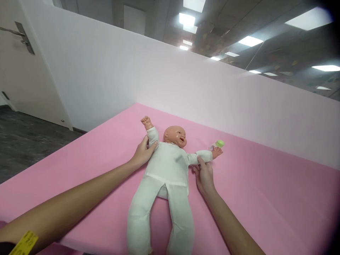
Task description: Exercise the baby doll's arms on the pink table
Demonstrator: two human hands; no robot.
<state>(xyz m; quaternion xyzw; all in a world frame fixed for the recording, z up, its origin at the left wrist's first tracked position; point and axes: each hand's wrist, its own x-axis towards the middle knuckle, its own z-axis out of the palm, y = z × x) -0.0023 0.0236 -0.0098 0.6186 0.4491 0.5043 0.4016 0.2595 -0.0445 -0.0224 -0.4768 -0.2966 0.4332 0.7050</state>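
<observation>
A baby doll (167,166) in a white one-piece suit lies on its back on a pink mat (265,191), head toward the far wall, arms spread wide. My left hand (142,154) grips the doll's upper arm on the left side, near the shoulder. My right hand (204,173) holds the sleeve of the doll's other arm, just below its elbow. A small clear bottle with a green cap (218,144) lies on the mat beside the doll's outstretched hand.
A white partition wall (212,95) runs along the mat's far edge. Dark floor (23,138) and a white door (18,63) are at the left. The mat's left edge drops off toward the floor.
</observation>
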